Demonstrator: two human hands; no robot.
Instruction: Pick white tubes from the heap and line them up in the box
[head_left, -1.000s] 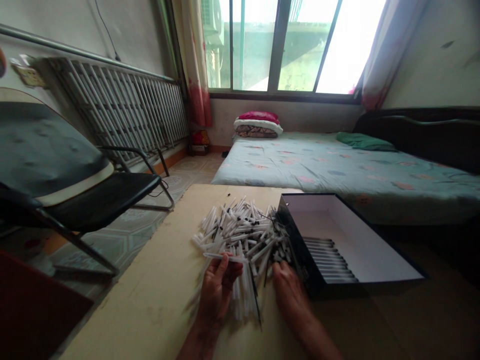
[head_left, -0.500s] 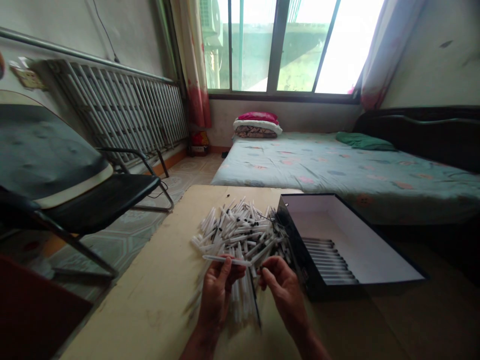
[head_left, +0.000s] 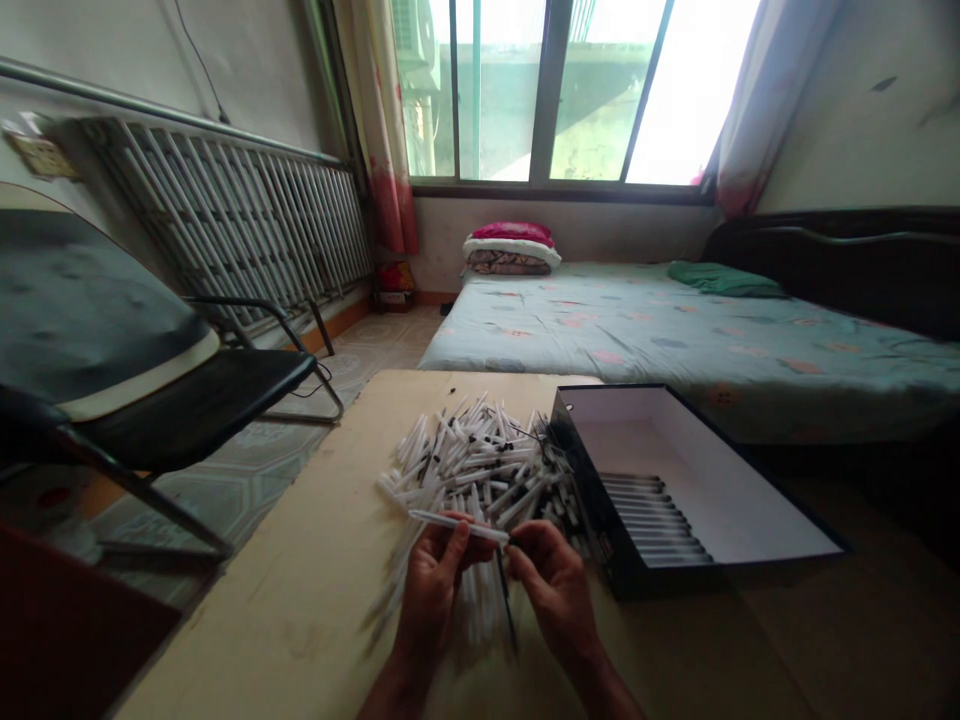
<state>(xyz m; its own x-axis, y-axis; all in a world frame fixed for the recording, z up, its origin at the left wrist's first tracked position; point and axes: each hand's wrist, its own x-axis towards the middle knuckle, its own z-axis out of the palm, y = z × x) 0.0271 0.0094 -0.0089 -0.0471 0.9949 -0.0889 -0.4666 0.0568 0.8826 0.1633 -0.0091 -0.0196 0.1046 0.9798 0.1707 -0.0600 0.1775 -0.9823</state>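
Note:
My left hand (head_left: pixel 435 590) pinches a white pen barrel (head_left: pixel 454 523) and holds it level, just in front of a heap of white pens (head_left: pixel 480 470) on the tan table (head_left: pixel 315 600). My right hand (head_left: pixel 551 590) is closed at the barrel's right end, its fingertips on a thin dark refill (head_left: pixel 504 600) that hangs down between the hands. To the right lies an open black box (head_left: pixel 600 520) with a white inside and a row of pens (head_left: pixel 652 520) laid side by side in its near end.
A black chair (head_left: pixel 150 400) stands left of the table beside a white radiator (head_left: pixel 240 230). Beyond the table is a bed (head_left: pixel 675 340) with a light blue sheet, folded bedding (head_left: pixel 514 245) and a window (head_left: pixel 540 90). More white pens lie under my hands.
My right hand left the box edge and the heap, came up to the left, and closed on the right end of the barrel held by my left hand. The left hand barely moved.

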